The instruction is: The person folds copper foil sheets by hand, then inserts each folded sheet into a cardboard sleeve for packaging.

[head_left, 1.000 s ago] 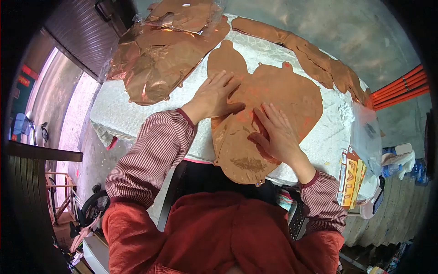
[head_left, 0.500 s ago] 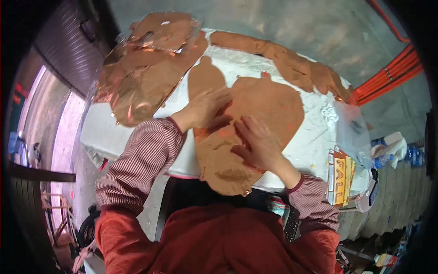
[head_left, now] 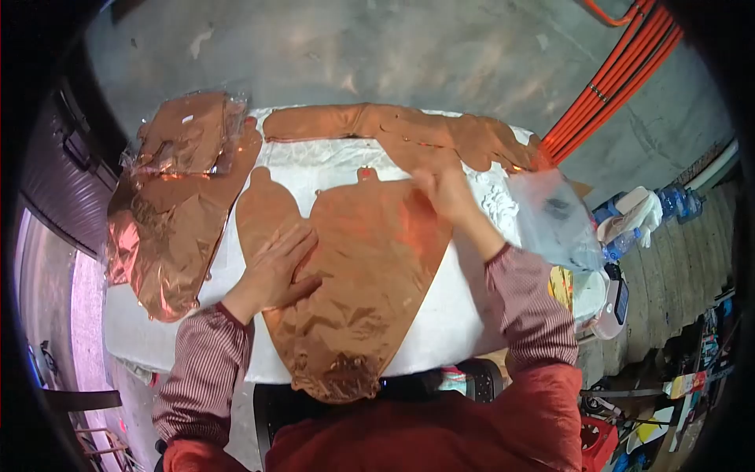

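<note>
A flat, deflated copper-coloured foil balloon (head_left: 370, 259) lies across the white tabletop (head_left: 460, 330), with a rounded lobe at its left and a crumpled end hanging at the front edge. My left hand (head_left: 275, 271) lies flat on its left side, fingers stretched out and a little apart. Over its upper right edge is my right hand (head_left: 450, 193), smeared by motion, so its finger shape does not show clearly.
More copper foil balloons (head_left: 169, 252) are stacked at the left, a clear-bagged pack (head_left: 185, 130) on top. A long folded foil piece (head_left: 330, 122) runs along the back edge. At the right are a clear plastic bag (head_left: 554, 220) and orange pipes (head_left: 609, 86).
My right hand has moved from the balloon's middle to its upper right edge. My left hand now lies lower on its left side. The camera view has shifted.
</note>
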